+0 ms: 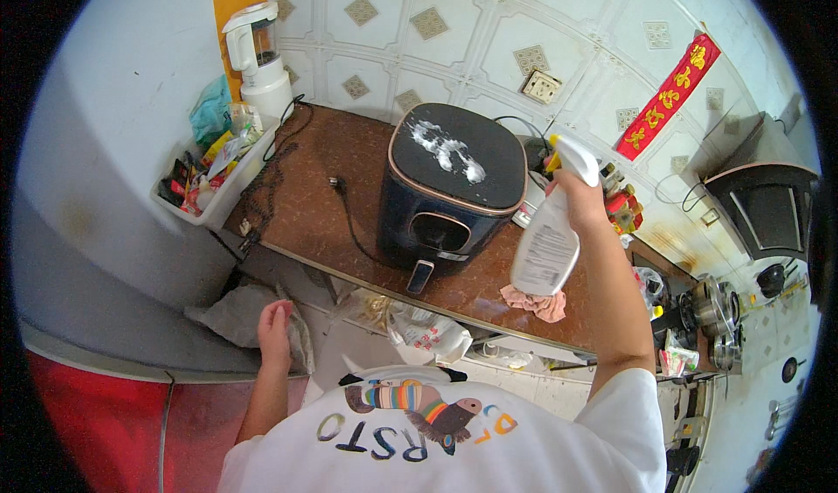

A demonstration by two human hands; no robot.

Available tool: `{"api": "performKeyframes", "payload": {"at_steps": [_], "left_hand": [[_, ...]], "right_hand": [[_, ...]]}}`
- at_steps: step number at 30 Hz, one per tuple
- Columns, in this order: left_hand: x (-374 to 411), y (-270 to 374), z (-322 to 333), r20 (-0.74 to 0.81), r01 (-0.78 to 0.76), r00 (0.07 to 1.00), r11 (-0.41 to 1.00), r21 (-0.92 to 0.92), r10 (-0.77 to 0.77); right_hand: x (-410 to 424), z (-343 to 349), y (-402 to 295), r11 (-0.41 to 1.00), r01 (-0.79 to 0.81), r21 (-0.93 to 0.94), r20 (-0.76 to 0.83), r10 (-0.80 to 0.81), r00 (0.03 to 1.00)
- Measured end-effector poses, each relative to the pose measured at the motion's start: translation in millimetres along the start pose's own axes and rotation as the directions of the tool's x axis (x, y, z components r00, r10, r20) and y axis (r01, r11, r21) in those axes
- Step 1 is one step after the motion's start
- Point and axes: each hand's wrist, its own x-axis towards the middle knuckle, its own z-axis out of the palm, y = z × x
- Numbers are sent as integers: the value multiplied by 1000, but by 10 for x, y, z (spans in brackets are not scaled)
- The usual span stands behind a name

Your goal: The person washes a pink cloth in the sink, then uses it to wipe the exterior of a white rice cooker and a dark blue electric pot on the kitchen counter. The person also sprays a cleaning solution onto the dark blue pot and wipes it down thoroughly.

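My right hand (pixel 577 198) grips the neck of a white spray bottle (pixel 546 247) with a yellow trigger. The bottle is upright, and a crumpled pink cloth (pixel 540 303) lies at its base on the brown countertop; whether the bottle rests on it I cannot tell. Left of the bottle stands a dark air fryer (pixel 452 179) with a copper-coloured rim. White foam (pixel 445 149) lies in streaks on its black top. My left hand (pixel 275 326) hangs below the counter's front edge, holding nothing, its fingers slightly curled.
A power cord with its plug (pixel 337 184) lies left of the fryer. A white bin of packets (pixel 216 211) and a white blender (pixel 265 67) stand at the left. Sauce bottles (pixel 619 198) and steel pots (pixel 710 306) are at the right. Plastic bags (pixel 425 332) sit under the counter.
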Motion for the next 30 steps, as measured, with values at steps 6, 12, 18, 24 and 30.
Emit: {"api": "performKeyframes", "payload": {"at_steps": [6, 12, 18, 24, 30], "left_hand": [[-79, 0, -106, -58, 90, 994, 995, 53, -87], [-39, -29, -131, -13, 64, 998, 995, 77, -63], [-8, -49, -107, 39, 56, 998, 998, -8, -55], [37, -13, -79, 117, -2, 993, 996, 88, -8], [45, -6, -86, 119, -25, 993, 998, 57, 18]], "right_hand": [[-53, -225, 49, 999, -30, 32, -101, 33, 994], [-435, -176, 131, 996, -89, -31, -40, 88, 995], [-697, -293, 256, 952, -197, -233, -70, 186, 980], [-572, -264, 203, 998, -59, 29, -201, 64, 978], [-450, 232, -116, 985, 41, 168, -135, -18, 991]]}}
